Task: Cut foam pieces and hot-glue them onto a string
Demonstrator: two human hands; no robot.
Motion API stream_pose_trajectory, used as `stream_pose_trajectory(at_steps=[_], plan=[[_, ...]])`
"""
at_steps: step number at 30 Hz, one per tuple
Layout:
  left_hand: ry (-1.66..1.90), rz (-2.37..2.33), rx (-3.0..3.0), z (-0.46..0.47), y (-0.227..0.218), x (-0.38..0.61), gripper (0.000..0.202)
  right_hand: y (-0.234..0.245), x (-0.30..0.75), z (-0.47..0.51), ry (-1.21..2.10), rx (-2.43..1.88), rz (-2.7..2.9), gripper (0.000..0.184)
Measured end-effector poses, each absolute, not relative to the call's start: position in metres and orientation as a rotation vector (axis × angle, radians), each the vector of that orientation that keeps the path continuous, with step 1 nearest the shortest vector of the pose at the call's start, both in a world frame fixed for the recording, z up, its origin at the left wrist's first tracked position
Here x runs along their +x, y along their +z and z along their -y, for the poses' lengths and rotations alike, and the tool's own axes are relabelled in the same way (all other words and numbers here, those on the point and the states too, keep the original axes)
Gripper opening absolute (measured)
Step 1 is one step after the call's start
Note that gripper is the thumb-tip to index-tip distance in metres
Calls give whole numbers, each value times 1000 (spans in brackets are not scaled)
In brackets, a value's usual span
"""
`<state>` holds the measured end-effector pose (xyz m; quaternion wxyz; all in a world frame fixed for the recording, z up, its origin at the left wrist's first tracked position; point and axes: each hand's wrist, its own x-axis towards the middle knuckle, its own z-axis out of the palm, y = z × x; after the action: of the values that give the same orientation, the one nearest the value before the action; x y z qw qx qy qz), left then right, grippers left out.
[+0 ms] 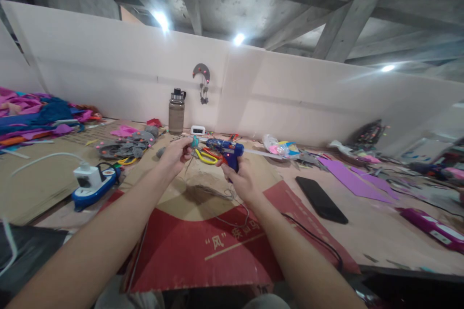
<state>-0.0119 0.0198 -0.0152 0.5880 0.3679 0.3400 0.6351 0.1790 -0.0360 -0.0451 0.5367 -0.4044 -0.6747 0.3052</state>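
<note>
My right hand is wrapped round the handle of a blue hot glue gun, whose nozzle points left. A small red light glows on its side, and a pale glue stick sticks out of its back. Close to the nozzle, my left hand pinches a small teal piece, too small to name. Yellow-handled scissors lie just beyond the hands. Loose grey string trails over the cardboard below them.
A bottle and a small white clock stand at the back. Left are a power strip, grey felt pieces and coloured cloth. A phone, purple sheets and a magenta power strip lie right.
</note>
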Motion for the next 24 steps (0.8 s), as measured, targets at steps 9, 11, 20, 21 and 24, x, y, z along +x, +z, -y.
stream_pose_trajectory(at_steps=[9, 11, 20, 21, 24], plan=[[1520, -793, 977, -18, -17, -10, 14, -45, 197, 16, 1072, -945, 1161, 28], [1554, -824, 1074, -15, -16, -7, 15, -53, 206, 3, 929, -1180, 1175, 26], [1685, -966, 1333, -12, -19, -3, 16, -71, 239, -15, 632, -1486, 1260, 27], [1717, -999, 1378, -11, -19, -3, 14, -67, 239, -11, 573, -1480, 1264, 28], [1800, -1157, 1596, -4, -16, -2, 7, -53, 228, 1, 449, -1409, 1293, 20]])
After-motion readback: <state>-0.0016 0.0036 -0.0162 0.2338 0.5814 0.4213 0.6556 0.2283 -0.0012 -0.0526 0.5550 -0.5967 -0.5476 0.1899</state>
